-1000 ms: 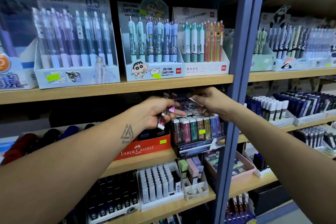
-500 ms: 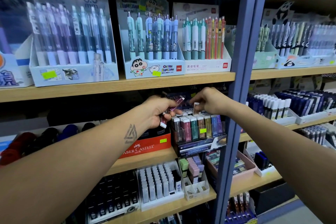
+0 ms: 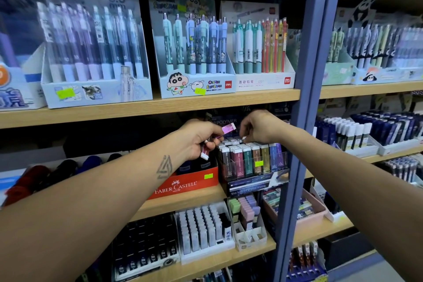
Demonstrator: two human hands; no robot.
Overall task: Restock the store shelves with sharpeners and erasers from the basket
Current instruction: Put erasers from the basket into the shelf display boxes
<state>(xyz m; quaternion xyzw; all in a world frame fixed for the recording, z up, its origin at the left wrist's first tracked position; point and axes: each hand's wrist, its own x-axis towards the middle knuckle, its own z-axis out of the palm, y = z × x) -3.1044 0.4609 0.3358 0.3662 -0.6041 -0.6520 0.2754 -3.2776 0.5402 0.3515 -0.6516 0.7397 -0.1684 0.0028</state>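
Restocking looks to be partway through, judging from the single head view: the clear tiered display rack of slim stick erasers (image 3: 253, 162) on the middle wooden shelf (image 3: 183, 199) is already close to full, yet the person has stock in hand that has not gone in. The left hand (image 3: 201, 139) is clamped on a small bunch of slim erasers: one pink stick eraser with a white cap (image 3: 229, 127) juts up and to the right from between thumb and forefinger, and one dark maroon eraser with a white end (image 3: 204, 151) pokes out below the palm; whether more lie hidden in the fist I cannot tell. The right hand (image 3: 258, 127) hovers just over the back rows of the rack, fingers curled and pinching something small and white (image 3: 244, 138), too small to name with certainty, though I would guess an eraser cap being seated. The front row of the rack shows about seven sticks, from grey and maroon through green, brown and olive to blue and purple, with further rows of white caps behind. Two hands and two visible held erasers, then. No basket and no sharpeners appear, so how much remains cannot be judged.
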